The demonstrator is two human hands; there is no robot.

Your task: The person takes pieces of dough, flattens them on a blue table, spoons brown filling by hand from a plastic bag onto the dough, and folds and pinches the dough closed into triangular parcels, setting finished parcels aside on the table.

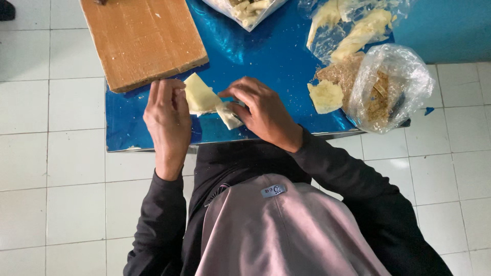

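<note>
Wrapper sheet: pale yellow dough skin [200, 96], frame centre, held just above the blue table top, one corner folded toward the right.
Left hand: [168, 120] left of centre, fingers curled over the sheet's left edge, pinching it; likely steadying the sheet while the other side gets folded.
Right hand: [262, 111] right of centre, fingertips pressed together on the folded white end [228, 116]; grip looks suited to rolling or tucking.
Board: wooden cutting board [143, 38], upper left, overhanging the table edge, near the left hand but apart from it.
Spare wrapper: loose pale piece [326, 96], right of centre, flat on the table beside a clear plastic bag [394, 84] of brownish crumbs; within reach of the right hand.
More dough: strips under clear film [358, 28], upper right; another bag [245, 10] at top centre.
Surface: shiny blue table top [255, 51], reflective, small.
Room: white tiled floor [51, 153] all round; blue wall strip, upper right.
Person: dark sleeves, mauve headscarf, bottom centre.
</note>
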